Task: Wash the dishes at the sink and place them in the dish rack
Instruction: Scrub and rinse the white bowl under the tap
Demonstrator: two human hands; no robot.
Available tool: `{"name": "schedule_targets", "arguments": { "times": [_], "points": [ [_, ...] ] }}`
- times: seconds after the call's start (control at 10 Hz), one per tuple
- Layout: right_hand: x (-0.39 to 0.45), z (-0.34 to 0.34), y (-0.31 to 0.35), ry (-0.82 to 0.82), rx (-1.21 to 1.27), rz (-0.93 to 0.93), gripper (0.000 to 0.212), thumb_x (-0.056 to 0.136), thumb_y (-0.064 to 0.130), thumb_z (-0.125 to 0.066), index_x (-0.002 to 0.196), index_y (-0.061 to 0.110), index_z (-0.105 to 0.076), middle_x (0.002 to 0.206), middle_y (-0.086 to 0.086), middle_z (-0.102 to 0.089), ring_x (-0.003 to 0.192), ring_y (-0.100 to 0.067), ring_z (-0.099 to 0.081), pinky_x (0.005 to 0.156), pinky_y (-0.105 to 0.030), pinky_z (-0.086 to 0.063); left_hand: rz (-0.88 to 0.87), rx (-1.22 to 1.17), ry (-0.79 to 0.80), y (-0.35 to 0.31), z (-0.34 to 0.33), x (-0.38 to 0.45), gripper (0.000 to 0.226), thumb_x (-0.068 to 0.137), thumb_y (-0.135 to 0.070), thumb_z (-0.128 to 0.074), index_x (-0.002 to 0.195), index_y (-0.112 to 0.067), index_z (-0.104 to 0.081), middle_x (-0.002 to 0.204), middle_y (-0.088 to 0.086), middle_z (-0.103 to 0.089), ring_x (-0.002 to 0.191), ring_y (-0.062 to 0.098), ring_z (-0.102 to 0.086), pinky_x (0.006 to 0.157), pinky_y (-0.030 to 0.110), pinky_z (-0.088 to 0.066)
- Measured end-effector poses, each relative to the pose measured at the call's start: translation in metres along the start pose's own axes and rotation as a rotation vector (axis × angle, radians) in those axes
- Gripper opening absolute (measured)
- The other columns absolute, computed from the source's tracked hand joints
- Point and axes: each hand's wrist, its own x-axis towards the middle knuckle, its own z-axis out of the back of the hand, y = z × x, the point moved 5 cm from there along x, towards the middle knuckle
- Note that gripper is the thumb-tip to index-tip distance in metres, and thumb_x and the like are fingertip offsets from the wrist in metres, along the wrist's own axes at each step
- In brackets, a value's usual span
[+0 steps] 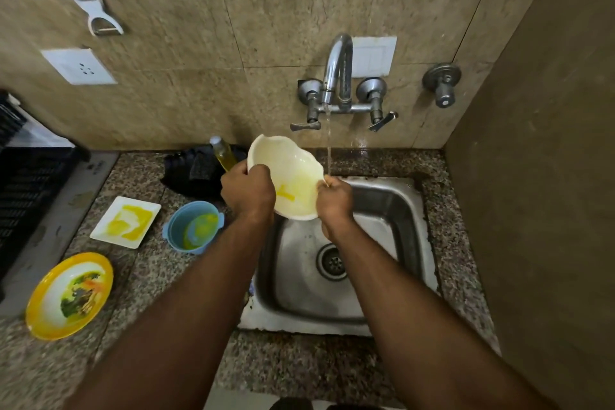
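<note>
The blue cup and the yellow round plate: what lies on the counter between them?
In the head view, only bare speckled counter lies between the blue cup and the yellow round plate; the white square plate sits just above that stretch.
</note>
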Motion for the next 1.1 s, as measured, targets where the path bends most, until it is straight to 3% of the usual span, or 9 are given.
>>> {"name": "schedule_targets", "arguments": {
  "times": [0.1,0.2,0.3,0.4,0.5,0.6,0.7,0.9,1.1],
  "points": [
    [0.003,0.012,0.013,-0.173,-0.081,-0.053,0.039,0.102,0.038,-0.059,0.075,0.011,-0.065,0.09,-0.011,-0.073,0.084,-0.03,-0.068,0.083,-0.04,-0.055,0.035,-0.042,0.012,0.008,0.003,-0.013,0.041,0.067,-0.021,-0.055,0.098,-0.004,-0.077,0.071,0.003,-0.062,0.075,0.032,-0.061,0.059,0.034,-0.044],
    [-0.001,0.013,0.01,-0.065,0.025,-0.209,0.041,0.104,0.045,-0.052,0.084,0.013,-0.066,0.096,-0.009,-0.073,0.086,-0.029,-0.07,0.079,-0.041,-0.057,0.156,-0.093,0.061,0.016,0.003,-0.015,0.035,0.088,-0.01,-0.054,0.118,0.005,-0.066,0.11,0.028,-0.069,0.101,0.045,-0.066,0.076,0.039,-0.056],
    [-0.022,0.003,0.004,0.159,0.437,-0.264,0.03,0.107,0.028,-0.05,0.125,0.012,-0.067,0.117,-0.012,-0.074,0.103,-0.031,-0.071,0.086,-0.05,-0.06,0.328,-0.281,0.073,0.02,0.003,-0.012,0.04,0.097,-0.015,-0.049,0.132,0.002,-0.056,0.127,0.025,-0.065,0.114,0.045,-0.065,0.097,0.054,-0.056],
    [-0.033,-0.001,0.004,0.316,0.605,-0.244,0.04,0.107,0.018,-0.042,0.142,0.031,-0.055,0.134,-0.01,-0.067,0.121,-0.037,-0.064,0.087,-0.058,-0.058,0.41,-0.454,0.026,0.073,-0.025,0.022,0.04,0.087,-0.023,-0.052,0.125,-0.015,-0.064,0.116,0.008,-0.069,0.104,0.034,-0.071,0.086,0.05,-0.062],
    [-0.028,0.004,0.015,0.254,0.465,-0.211,0.031,0.107,0.016,-0.043,0.13,0.027,-0.06,0.123,-0.01,-0.07,0.113,-0.036,-0.068,0.089,-0.064,-0.056,0.402,-0.509,-0.012,0.11,-0.042,0.035,0.048,0.073,-0.024,-0.052,0.119,-0.022,-0.067,0.121,0.01,-0.073,0.097,0.036,-0.073,0.078,0.057,-0.062],
    [-0.012,0.02,0.028,-0.043,0.2,-0.209,0.018,0.103,0.026,-0.057,0.094,0.016,-0.07,0.096,-0.009,-0.076,0.085,-0.032,-0.073,0.076,-0.061,-0.062,0.464,-0.539,0.03,0.06,-0.031,-0.016,0.051,0.092,-0.011,-0.046,0.142,-0.014,-0.055,0.127,0.013,-0.067,0.107,0.041,-0.068,0.09,0.064,-0.057],
    [-0.004,0.025,0.039,-0.069,0.259,-0.314,0.023,0.099,0.019,-0.061,0.079,0.012,-0.069,0.081,-0.012,-0.076,0.067,-0.029,-0.072,0.063,-0.047,-0.064,0.479,-0.57,0.006,0.045,-0.032,-0.029,0.049,0.098,-0.003,-0.041,0.145,-0.011,-0.052,0.133,0.018,-0.064,0.111,0.043,-0.065,0.094,0.066,-0.054],
    [-0.011,0.005,0.042,0.047,0.229,-0.07,0.019,0.099,0.034,-0.057,0.103,0.024,-0.073,0.104,-0.007,-0.077,0.096,-0.029,-0.073,0.084,-0.05,-0.062,0.441,-0.525,-0.14,0.036,-0.042,-0.016,0.047,0.094,-0.01,-0.049,0.14,-0.007,-0.057,0.13,0.019,-0.066,0.106,0.041,-0.069,0.086,0.061,-0.06],
    [0.004,0.02,0.06,-0.162,-0.085,-0.025,0.03,0.099,0.033,-0.06,0.091,0.005,-0.068,0.087,-0.011,-0.069,0.078,-0.027,-0.064,0.069,-0.032,-0.053,0.419,-0.467,-0.152,0.035,-0.039,-0.025,0.053,0.092,-0.001,-0.048,0.144,-0.008,-0.052,0.118,0.007,-0.059,0.103,0.032,-0.064,0.088,0.056,-0.06]
  ]
}}
